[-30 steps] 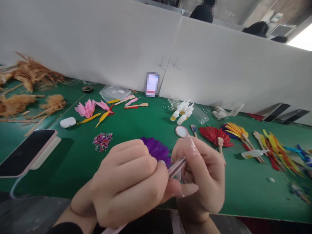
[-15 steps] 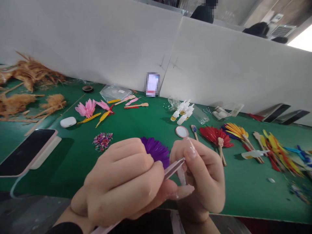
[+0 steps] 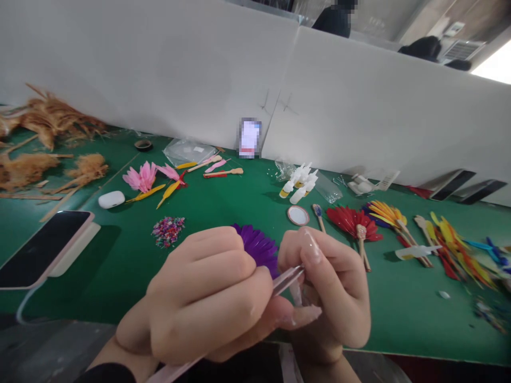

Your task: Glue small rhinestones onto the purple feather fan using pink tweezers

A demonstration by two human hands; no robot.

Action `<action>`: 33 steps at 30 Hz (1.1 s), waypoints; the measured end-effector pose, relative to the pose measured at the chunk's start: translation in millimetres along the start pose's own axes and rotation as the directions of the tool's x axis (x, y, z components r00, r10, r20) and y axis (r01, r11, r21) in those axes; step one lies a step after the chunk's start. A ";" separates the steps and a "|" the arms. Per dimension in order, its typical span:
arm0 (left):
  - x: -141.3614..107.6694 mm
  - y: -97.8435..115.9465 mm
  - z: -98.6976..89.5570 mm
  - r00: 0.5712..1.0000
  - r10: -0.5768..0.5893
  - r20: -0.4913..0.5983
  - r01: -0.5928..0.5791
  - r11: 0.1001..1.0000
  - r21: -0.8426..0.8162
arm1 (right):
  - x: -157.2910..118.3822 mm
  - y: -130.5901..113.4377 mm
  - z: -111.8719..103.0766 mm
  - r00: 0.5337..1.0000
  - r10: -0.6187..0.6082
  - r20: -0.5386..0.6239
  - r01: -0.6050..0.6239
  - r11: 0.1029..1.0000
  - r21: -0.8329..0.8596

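Observation:
My left hand (image 3: 211, 298) is closed around pale pink tweezers (image 3: 288, 280), whose tail end sticks out below the palm. The tweezer tips meet the pinched thumb and fingers of my right hand (image 3: 329, 290). Whatever those fingers hold is too small and covered to make out. A thin translucent strip (image 3: 296, 292) shows just under the tips. Behind both hands is a fan of purple feathers (image 3: 259, 246), its lower part hidden; I cannot tell whether it is held or lying down.
On the green table (image 3: 223, 207) are colourful beads (image 3: 168, 232), pink feathers (image 3: 141, 177), small glue bottles (image 3: 299, 182), a white lid (image 3: 298, 215) and a red feather fan (image 3: 351, 222). A phone (image 3: 43, 247) lies left; another phone (image 3: 249, 139) leans on the white partition (image 3: 159, 69).
My left hand has shifted slightly right, bringing the tweezer tips closer in against my right fingertips. The tweezer arms look nearer together. My right hand has barely moved.

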State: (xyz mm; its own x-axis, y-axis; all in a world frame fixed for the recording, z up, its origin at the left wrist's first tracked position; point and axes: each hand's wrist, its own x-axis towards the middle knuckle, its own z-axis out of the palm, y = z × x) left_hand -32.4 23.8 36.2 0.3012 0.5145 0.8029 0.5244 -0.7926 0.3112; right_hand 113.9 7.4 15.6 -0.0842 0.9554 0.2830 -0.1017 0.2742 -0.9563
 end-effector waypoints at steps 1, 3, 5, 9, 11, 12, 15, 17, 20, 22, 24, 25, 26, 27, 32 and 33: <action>0.7 0.8 -0.1 1.000 0.000 0.001 0.000 1.000 0.001 | -0.3 0.6 -0.2 1.000 0.004 0.017 -0.004 0.999 0.049; 1.3 1.5 -0.5 1.000 0.001 0.002 -0.001 1.000 0.005 | -1.1 2.3 -0.5 0.998 0.016 0.061 -0.026 0.987 0.161; 1.0 1.8 -0.7 1.000 0.004 0.003 -0.004 1.000 0.008 | -2.0 4.0 -0.9 0.997 0.032 0.071 -0.045 0.980 0.195; -4.7 1.5 -2.7 1.000 0.005 0.009 -0.005 1.000 0.014 | -4.8 7.3 -0.7 0.998 0.010 0.055 -0.023 0.973 0.229; -10.7 0.0 -5.9 1.000 -0.006 0.017 0.006 1.000 0.023 | -6.0 8.2 -0.3 0.999 0.001 0.033 -0.008 0.976 0.219; -14.1 -1.1 -8.2 1.000 -0.018 0.022 0.017 0.999 0.030 | -6.3 8.3 -0.3 1.000 0.004 0.027 -0.009 0.978 0.208; -22.9 -5.0 -15.7 0.998 -0.054 0.040 0.050 0.995 0.084 | -6.4 7.2 -1.0 0.999 0.038 0.033 -0.043 0.985 0.169; -25.5 -6.8 -19.6 0.997 -0.061 0.051 0.054 0.990 0.131 | -5.9 6.2 -1.7 0.998 0.053 0.038 -0.058 0.988 0.146; -23.9 -6.7 -21.8 0.996 -0.062 0.067 0.051 0.987 0.155 | -4.8 5.7 -1.8 0.998 0.050 0.047 -0.056 0.989 0.137; -20.3 -5.2 -20.8 0.997 -0.061 0.050 0.055 0.992 0.113 | -4.1 5.7 -1.0 0.996 0.041 0.076 -0.052 0.986 0.157; -15.6 -2.9 -18.6 0.999 -0.050 0.008 0.049 0.998 0.047 | -3.4 5.7 -0.1 0.995 0.026 0.094 -0.042 0.985 0.170; -13.0 -1.6 -17.4 0.999 -0.040 -0.011 0.040 0.999 0.017 | -3.1 5.6 0.3 0.995 0.023 0.095 -0.038 0.985 0.167; -10.4 -0.3 -16.1 0.999 -0.030 -0.027 0.030 1.000 -0.003 | -2.7 5.4 0.6 0.996 0.019 0.092 -0.034 0.986 0.160; -7.9 1.0 -15.0 0.999 -0.024 -0.037 0.023 1.000 -0.013 | -2.5 5.3 0.8 0.996 0.019 0.085 -0.031 0.988 0.150; -0.1 5.3 -11.3 0.999 -0.014 -0.046 0.013 1.000 -0.020 | -2.1 4.2 0.7 0.998 0.001 0.056 -0.006 0.995 0.096; 0.3 5.6 -10.7 0.999 -0.013 -0.044 0.012 1.000 -0.021 | -2.1 3.9 0.8 0.999 -0.003 0.054 -0.002 0.996 0.089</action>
State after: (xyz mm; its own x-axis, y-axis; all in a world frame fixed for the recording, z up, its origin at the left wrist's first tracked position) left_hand -37.8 16.0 43.7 0.2587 0.5097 0.8205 0.5113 -0.7929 0.3314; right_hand 112.9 6.4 11.4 -0.1378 0.9473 0.2891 -0.1893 0.2613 -0.9465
